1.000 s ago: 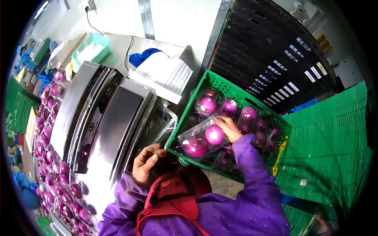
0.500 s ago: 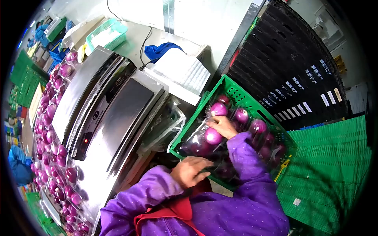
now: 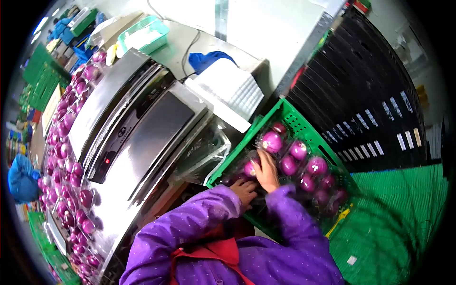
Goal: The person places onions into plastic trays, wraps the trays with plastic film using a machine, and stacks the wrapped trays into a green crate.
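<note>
Both my hands are inside a green crate (image 3: 304, 118) that holds plastic-wrapped red onions (image 3: 272, 142). My right hand (image 3: 267, 172) lies against a wrapped onion (image 3: 250, 168) on the crate's left side, fingers stretched out and thumb apart. Just nearer to me, my left hand (image 3: 244, 192) reaches over the crate's near left edge with its fingers spread, touching the pack beside that onion. Part of this pack is hidden beneath my hands. More wrapped onions (image 3: 317, 166) fill the right side of the crate.
To the left stands a metal wrapping machine (image 3: 142, 128) with a red light. Beyond it lie many wrapped onions (image 3: 61, 142). White trays (image 3: 232, 90) are stacked behind the crate, near a blue cloth (image 3: 209, 61). Black crates (image 3: 361, 90) tower at the right, above green matting (image 3: 394, 213).
My left hand has moved from outside the crate onto its near left edge. My right hand has shifted lower, its fingers now stretched out beside the onion. The view has shifted slightly.
</note>
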Available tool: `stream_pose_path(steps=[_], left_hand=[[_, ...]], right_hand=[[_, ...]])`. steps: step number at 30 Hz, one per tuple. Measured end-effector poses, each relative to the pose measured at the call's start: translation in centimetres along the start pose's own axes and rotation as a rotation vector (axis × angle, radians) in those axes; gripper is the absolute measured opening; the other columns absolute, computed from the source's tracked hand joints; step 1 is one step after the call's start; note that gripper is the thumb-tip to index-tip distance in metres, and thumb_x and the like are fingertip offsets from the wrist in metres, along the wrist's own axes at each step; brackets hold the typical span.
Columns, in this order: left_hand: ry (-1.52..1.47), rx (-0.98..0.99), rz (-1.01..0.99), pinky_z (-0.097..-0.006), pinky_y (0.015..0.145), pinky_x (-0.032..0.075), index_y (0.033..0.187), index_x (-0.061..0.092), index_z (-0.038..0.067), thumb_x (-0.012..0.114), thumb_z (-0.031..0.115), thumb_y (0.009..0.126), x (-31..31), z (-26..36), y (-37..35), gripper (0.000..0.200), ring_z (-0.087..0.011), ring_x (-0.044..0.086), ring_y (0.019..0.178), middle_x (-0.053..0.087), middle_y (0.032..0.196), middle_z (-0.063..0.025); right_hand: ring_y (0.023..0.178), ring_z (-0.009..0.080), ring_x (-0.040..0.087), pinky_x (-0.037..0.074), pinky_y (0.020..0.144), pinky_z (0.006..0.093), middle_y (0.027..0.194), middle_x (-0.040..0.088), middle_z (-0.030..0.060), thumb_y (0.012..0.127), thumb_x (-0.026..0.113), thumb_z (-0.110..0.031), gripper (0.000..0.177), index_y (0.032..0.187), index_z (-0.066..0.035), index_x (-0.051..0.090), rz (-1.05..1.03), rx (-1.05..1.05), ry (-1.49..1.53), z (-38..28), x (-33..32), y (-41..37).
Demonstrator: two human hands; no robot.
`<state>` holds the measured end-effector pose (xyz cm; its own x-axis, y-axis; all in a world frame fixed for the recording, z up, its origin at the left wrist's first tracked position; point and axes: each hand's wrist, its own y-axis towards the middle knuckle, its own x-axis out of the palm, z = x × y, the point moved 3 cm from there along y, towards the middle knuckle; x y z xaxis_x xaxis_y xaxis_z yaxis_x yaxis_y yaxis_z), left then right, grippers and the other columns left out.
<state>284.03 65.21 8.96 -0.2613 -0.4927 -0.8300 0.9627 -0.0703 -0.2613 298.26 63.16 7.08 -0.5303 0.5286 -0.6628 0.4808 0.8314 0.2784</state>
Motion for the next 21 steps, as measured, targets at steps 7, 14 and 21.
stream_pose_path(steps=[7, 14, 21], left_hand=[[-0.073, -0.045, -0.032, -0.0468, 0.104, 0.025, 0.118, 0.051, 0.010, 0.066, 0.033, 0.072, -0.8, -0.5, -0.3, 0.053, -0.0276, 0.031, 0.129, 0.037, 0.136, -0.0114], [-0.080, -0.079, 0.190, -0.0442, 0.100, 0.032, 0.114, 0.052, 0.010, 0.066, 0.031, 0.072, -2.8, -1.8, -1.2, 0.049, -0.0282, 0.040, 0.123, 0.046, 0.128, -0.0106], [-0.016, -0.172, 0.154, -0.0437, 0.096, 0.036, 0.111, 0.055, 0.013, 0.066, 0.032, 0.070, -0.7, -2.0, -2.3, 0.047, -0.0307, 0.039, 0.122, 0.044, 0.129, -0.0098]], right_hand=[[0.103, 0.0210, 0.052, 0.045, 0.080, 0.0327, 0.113, 0.054, 0.0110, 0.091, 0.049, -0.034, 0.042, 0.116, -0.001, 0.050, -0.082, 0.834, 0.510, 1.2, -2.0, -9.6], [0.092, 0.0182, 0.059, 0.049, 0.076, 0.0336, 0.103, 0.060, 0.0078, 0.091, 0.041, -0.049, 0.050, 0.116, -0.007, 0.052, -0.290, 0.967, 1.325, -3.8, 1.5, -7.7], [0.112, 0.0256, 0.050, 0.043, 0.090, 0.0390, 0.122, 0.052, 0.0117, 0.093, 0.032, -0.051, 0.059, 0.128, -0.004, 0.043, -0.275, 1.173, 1.293, -1.4, 4.2, -10.4]])
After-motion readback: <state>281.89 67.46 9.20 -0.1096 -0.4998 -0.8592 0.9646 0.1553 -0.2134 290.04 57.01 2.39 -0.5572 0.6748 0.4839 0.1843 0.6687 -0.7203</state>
